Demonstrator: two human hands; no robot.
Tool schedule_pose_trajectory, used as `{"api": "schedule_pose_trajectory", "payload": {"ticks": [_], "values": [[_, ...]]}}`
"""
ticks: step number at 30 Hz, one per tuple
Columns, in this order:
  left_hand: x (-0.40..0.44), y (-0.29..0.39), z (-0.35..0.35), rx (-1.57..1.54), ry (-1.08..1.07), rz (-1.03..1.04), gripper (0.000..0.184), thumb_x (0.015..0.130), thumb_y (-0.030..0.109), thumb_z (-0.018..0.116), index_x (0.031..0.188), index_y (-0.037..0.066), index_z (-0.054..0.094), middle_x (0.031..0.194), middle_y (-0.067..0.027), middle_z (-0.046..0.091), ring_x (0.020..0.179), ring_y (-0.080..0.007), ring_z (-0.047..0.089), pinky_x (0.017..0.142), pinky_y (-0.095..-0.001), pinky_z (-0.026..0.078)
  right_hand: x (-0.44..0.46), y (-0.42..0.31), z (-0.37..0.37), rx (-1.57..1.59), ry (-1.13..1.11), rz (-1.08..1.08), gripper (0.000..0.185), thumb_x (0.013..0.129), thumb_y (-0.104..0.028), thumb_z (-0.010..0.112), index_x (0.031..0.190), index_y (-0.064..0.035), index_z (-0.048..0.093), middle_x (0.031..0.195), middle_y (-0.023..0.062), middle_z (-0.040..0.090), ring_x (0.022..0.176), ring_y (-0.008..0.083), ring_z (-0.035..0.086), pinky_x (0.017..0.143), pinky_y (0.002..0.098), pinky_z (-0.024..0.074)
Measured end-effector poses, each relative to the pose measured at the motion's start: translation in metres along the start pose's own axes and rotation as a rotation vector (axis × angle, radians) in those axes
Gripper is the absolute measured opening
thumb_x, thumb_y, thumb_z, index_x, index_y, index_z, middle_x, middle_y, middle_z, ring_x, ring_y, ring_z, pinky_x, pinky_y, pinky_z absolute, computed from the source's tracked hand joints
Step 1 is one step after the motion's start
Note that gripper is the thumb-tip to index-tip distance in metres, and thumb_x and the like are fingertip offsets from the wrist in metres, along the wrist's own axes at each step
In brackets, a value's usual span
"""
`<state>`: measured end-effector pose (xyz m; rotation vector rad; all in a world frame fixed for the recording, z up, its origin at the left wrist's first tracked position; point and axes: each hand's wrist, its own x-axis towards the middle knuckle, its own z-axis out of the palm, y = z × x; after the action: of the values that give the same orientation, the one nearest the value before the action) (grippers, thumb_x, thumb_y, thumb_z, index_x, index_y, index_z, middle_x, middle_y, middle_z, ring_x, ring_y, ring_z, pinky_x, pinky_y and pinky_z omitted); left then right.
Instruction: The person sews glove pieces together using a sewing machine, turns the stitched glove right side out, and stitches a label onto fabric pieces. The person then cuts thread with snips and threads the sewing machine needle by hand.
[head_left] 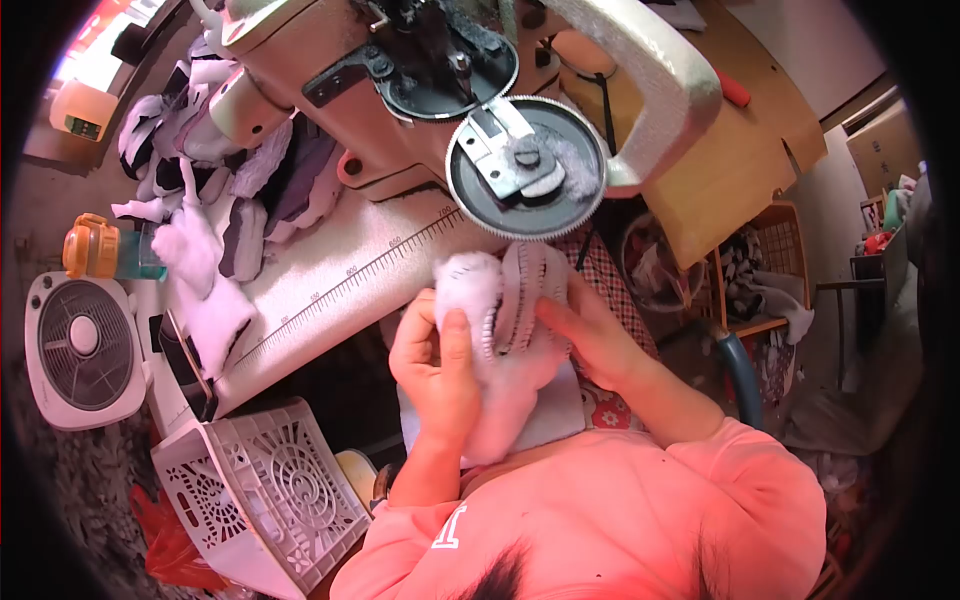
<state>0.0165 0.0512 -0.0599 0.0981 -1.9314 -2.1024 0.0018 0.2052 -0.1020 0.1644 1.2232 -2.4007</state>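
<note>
Between my two hands, just below the machine's round toothed disc (480, 205), is a fluffy white plush piece (515, 390) with grey edges and dark stitching along its seams. My left hand (435, 370) grips its left side, thumb upright against the pile and fingers curled behind. On the other side, my right hand (595, 325) pinches the stitched edge with the thumb in front. The fingers behind the piece are partly hidden. The sewing machine (420, 160), with a second dark disc and metal parts, stands directly beyond the hands; the piece appears apart from its needle area.
Fluffy white and dark pieces (215, 260) lie heaped at the machine table's left (330, 310), which carries a printed ruler. A fan (85, 350), an orange-lidded bottle (90, 245) and a white plastic crate (265, 490) are left. A basket (790, 230) of scraps stands right.
</note>
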Motion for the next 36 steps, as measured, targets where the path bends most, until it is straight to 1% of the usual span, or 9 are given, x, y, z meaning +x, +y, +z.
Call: {"api": "schedule_pose_trajectory", "payload": {"ticks": [4,8,13,14,17,22,24,33,36], "values": [[-0.004,-0.006,-0.011,0.004,0.007,0.127,0.01,0.098,0.009,0.055,0.097,0.0,0.055,0.096,-0.0013,0.054,0.079,-0.0058,0.048,0.073,-0.0191,0.039,-0.008,-0.021,0.017,0.061,-0.071,0.002,0.073,0.079,-0.018,0.08,0.138,-0.0036,0.038,0.13,0.0083,0.05,0.121,0.0165,0.048,0.102,0.0327,0.0397],[-0.012,-0.007,-0.012,0.098,-0.008,0.202,0.018,0.1,0.015,0.053,0.106,-0.002,0.053,0.104,-0.0039,0.053,0.087,-0.0088,0.049,0.078,-0.0219,0.04,-0.012,-0.027,0.031,-0.323,0.028,-0.387,0.083,0.068,-0.014,0.087,0.136,-0.0039,0.041,0.129,0.0089,0.05,0.121,0.0184,0.049,0.104,0.0326,0.0379],[-0.027,-0.007,-0.016,-0.186,-0.017,0.264,0.06,0.099,0.039,0.054,0.136,-0.006,0.04,0.13,-0.0129,0.052,0.113,-0.0171,0.054,0.093,-0.032,0.044,-0.015,-0.034,0.041,-0.542,-0.01,-0.532,0.094,0.062,-0.011,0.09,0.139,-0.0028,0.038,0.136,0.0076,0.047,0.123,0.0176,0.047,0.104,0.0322,0.0386],[-0.028,-0.002,-0.012,-0.081,-0.019,0.237,0.047,0.093,0.038,0.064,0.114,-0.003,0.052,0.106,-0.0041,0.053,0.093,-0.0111,0.049,0.084,-0.0252,0.041,-0.016,-0.036,0.04,-0.623,-0.029,-0.555,0.097,0.06,-0.011,0.091,0.14,-0.0028,0.037,0.137,0.008,0.046,0.124,0.0177,0.045,0.104,0.0324,0.0378],[-0.038,-0.003,-0.027,0.097,-0.019,0.139,0.049,0.095,0.022,0.062,0.132,-0.006,0.046,0.122,-0.0125,0.059,0.108,-0.0174,0.059,0.092,-0.0316,0.047,-0.017,-0.037,0.039,-0.724,-0.063,-0.614,0.101,0.059,-0.009,0.092,0.141,-0.0026,0.035,0.14,0.0082,0.044,0.125,0.0176,0.045,0.105,0.0324,0.0378],[-0.048,0.001,-0.022,0.003,0.068,0.183,0.04,0.095,0.016,0.062,0.127,-0.006,0.05,0.117,-0.0109,0.063,0.103,-0.0154,0.061,0.089,-0.0284,0.047,-0.027,-0.041,0.045,-0.662,-0.142,-0.593,0.105,0.059,-0.004,0.09,0.145,-0.0022,0.03,0.146,0.0077,0.038,0.122,0.0168,0.048,0.102,0.0311,0.042],[-0.053,0.009,-0.014,-0.054,0.129,0.176,0.024,0.093,0.017,0.066,0.106,0.0,0.054,0.091,0.0015,0.052,0.077,-0.0056,0.045,0.068,-0.0191,0.037,-0.033,-0.044,0.046,-0.684,-0.176,-0.617,0.108,0.06,0.001,0.088,0.148,-0.0021,0.024,0.152,0.0074,0.031,0.119,0.0154,0.05,0.099,0.0298,0.0449],[-0.08,0.019,-0.02,0.052,-0.136,0.263,0.047,0.082,0.01,0.075,0.121,-0.007,0.054,0.11,-0.0084,0.063,0.101,-0.0168,0.059,0.091,-0.0317,0.046,-0.051,-0.049,0.041,-0.588,-0.392,-0.821,0.111,0.063,0.006,0.084,0.151,-0.002,0.016,0.148,0.0129,0.037,0.107,0.0165,0.06,0.092,0.0305,0.0477],[-0.092,0.018,-0.018,0.006,-0.033,0.228,0.038,0.083,0.009,0.074,0.114,-0.005,0.057,0.103,-0.006,0.064,0.092,-0.0139,0.06,0.084,-0.0287,0.048,-0.072,-0.047,0.04,-0.67,-0.264,-0.649,0.111,0.068,-0.005,0.086,0.152,-0.0025,0.013,0.141,0.0169,0.043,0.113,0.0184,0.057,0.096,0.0311,0.0452]]}}
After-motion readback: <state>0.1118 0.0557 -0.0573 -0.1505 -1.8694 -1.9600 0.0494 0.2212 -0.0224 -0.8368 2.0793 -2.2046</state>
